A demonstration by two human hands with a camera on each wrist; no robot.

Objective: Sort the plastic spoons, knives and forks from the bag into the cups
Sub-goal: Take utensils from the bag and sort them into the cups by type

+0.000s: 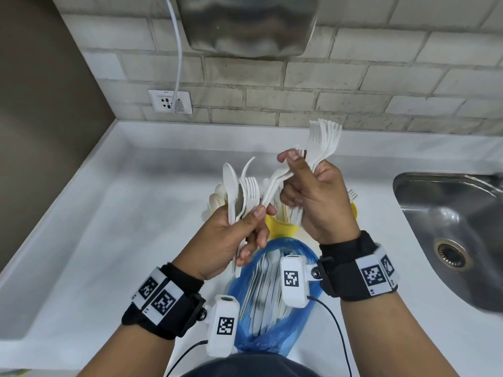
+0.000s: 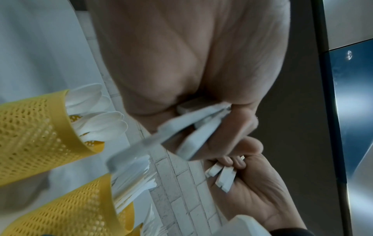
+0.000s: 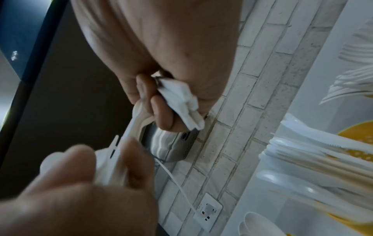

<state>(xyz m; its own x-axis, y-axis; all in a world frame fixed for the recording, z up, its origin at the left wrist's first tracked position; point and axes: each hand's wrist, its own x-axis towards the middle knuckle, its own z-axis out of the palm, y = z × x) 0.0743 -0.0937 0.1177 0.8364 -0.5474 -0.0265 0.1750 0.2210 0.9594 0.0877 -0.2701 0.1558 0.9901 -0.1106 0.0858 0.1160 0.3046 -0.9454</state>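
My left hand (image 1: 231, 235) grips mixed white plastic spoons and forks (image 1: 242, 194); my right hand (image 1: 313, 197) clasps a fan of white plastic forks (image 1: 324, 140), above the blue plastic bag (image 1: 272, 308) and, seemingly, yellow perforated cups (image 2: 36, 135) on the white surface (image 1: 109, 227).

White is seen on the plastic forks (image 1: 325, 137) and spoons (image 1: 231, 183). Yellow with small holes is seen on the cups (image 2: 30, 132). The bag (image 1: 272, 330) is blue. Black and white squares are seen on the wrist bands (image 1: 374, 276). The worktop (image 1: 95, 227) is white.
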